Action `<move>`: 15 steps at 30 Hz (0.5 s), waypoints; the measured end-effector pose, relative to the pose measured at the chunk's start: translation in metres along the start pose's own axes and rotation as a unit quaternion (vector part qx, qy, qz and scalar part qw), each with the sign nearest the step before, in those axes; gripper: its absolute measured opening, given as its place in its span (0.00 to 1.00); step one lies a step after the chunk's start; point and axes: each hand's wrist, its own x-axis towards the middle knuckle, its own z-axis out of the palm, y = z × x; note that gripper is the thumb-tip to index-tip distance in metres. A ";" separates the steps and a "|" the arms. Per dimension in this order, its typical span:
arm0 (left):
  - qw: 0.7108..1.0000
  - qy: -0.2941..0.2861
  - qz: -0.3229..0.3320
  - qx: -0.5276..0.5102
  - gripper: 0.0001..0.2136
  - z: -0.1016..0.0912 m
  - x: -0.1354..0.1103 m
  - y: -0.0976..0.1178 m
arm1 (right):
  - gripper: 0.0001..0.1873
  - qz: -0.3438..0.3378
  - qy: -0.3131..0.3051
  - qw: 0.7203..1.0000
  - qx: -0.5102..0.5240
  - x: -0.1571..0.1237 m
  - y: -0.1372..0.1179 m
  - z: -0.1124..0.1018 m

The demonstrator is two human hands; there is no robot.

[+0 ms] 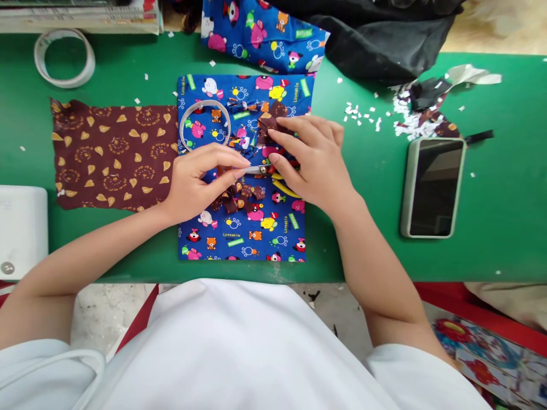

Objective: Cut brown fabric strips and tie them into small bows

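My left hand [196, 177] pinches the blade tips of a small pair of scissors [256, 169] between thumb and forefinger. The red and yellow handles lie partly under my right hand [314, 156]. That hand has its fingers spread, with the fingertips at a pile of brown fabric scraps [265, 122]. More brown scraps [243, 196] lie just below the scissors, and small blue scraps [248, 149] sit above the blades. Under everything is a blue cartoon-print cloth [243, 247]. A roll of tape [183, 128] rests on the cloth above my left hand.
Left of the blue cloth lies a brown patterned cloth [115, 156]. Another tape roll [89, 62] and a white device [21, 228] are farther left. On the right are a phone [433, 188] and white paper bits [410, 122]. A black bag [384, 48] and folded blue cloth [265, 34] stand behind.
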 end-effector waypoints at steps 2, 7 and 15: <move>0.999 0.007 -0.017 -0.026 0.07 0.001 -0.001 -0.002 | 0.20 0.002 0.001 1.000 0.006 0.000 0.001 0.001; 0.993 0.026 -0.073 -0.086 0.07 0.004 0.000 -0.008 | 0.20 0.001 0.005 1.000 0.014 -0.001 0.001 -0.002; 0.989 0.028 -0.090 -0.113 0.07 0.005 0.001 -0.011 | 0.17 0.035 0.066 0.996 0.059 -0.001 -0.001 0.000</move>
